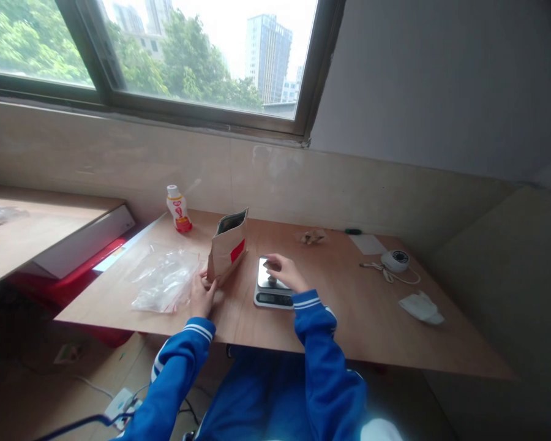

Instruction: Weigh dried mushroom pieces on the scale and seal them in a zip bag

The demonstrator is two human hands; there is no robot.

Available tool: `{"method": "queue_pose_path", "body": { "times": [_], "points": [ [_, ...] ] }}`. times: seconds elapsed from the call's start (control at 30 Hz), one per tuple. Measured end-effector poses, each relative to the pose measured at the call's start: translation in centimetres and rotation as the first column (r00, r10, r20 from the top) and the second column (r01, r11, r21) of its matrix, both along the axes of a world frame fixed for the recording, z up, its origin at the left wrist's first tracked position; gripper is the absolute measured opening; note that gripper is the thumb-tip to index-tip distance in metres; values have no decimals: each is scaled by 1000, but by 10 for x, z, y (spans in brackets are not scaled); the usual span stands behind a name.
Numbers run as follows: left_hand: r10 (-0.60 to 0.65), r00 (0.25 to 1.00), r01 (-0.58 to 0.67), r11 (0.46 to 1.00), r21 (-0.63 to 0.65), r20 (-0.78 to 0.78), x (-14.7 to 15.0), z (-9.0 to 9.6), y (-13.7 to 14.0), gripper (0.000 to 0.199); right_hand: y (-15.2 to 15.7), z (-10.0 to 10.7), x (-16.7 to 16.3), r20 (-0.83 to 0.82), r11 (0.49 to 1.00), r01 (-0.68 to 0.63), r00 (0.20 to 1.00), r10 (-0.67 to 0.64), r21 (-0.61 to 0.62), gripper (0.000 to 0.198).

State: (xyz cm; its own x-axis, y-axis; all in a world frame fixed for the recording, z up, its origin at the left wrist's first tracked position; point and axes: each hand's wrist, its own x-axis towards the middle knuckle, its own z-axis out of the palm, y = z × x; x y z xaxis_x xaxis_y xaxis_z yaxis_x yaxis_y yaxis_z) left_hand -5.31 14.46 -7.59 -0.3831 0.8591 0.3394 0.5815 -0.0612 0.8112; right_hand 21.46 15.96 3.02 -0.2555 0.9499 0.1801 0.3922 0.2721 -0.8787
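Presently, the left hand (201,295) rests on the desk (358,318) against the base of an upright brown paper bag (228,245), its top open; the grip lies against the bag, though whether it clamps the paper cannot be told. The right hand (282,272) sits over a kitchen scale (270,291), fingers drawn together on a small item too small to identify. At the bag's 9 o'clock lie clear plastic bags (165,280); at its 11 o'clock stands a small bottle (179,209).
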Motion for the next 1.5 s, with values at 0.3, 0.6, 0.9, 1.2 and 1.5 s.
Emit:
{"method": "queue_pose_path", "body": {
  "times": [0.3,0.6,0.9,1.2,1.5],
  "points": [
    [-19,1000,19,1000,6,-8,1,3,-2,39,3,-17,-11,131,994,49,990,-62,99,34],
    [-5,1000,4,1000,-12,-26,0,0,-1,38,-26,-36,19,247,936,267,914,-321,229,25],
    [-19,1000,19,1000,-22,-15,0,0,-2,39,-45,-52,9,227,900,350,884,-410,261,25],
    [-2,999,1,1000,-16,-39,0,-4,0,41,-68,-59,22,214,888,395,870,-444,236,27],
    [-1,999,1,1000,-11,-49,0,-4,1,41,-63,-60,22,283,888,386,848,-448,249,26]
  ]
}}
